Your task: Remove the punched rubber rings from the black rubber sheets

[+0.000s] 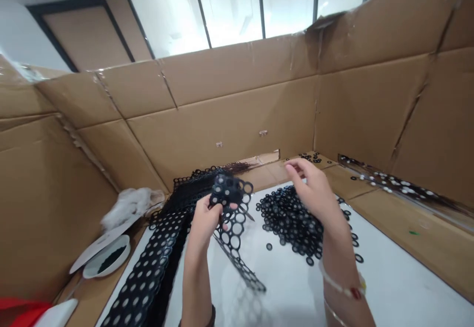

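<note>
My left hand is closed around a black perforated sheet. Part of that sheet still has pale-centred rings in it; the rest is an open lattice strip of empty round holes, drooping toward the white board. A thin dark pointed tip shows beside the left fingers, its other end hidden. Above a heap of loose black rings, my right hand is raised with thumb and fingertips drawn together. Anything between those fingertips is too small to make out.
Stacked black ring sheets lie along the left of the white board. Left of them are a white bowl with dark contents and crumpled clear plastic. Cardboard walls surround the area. Scattered rings lie at the back.
</note>
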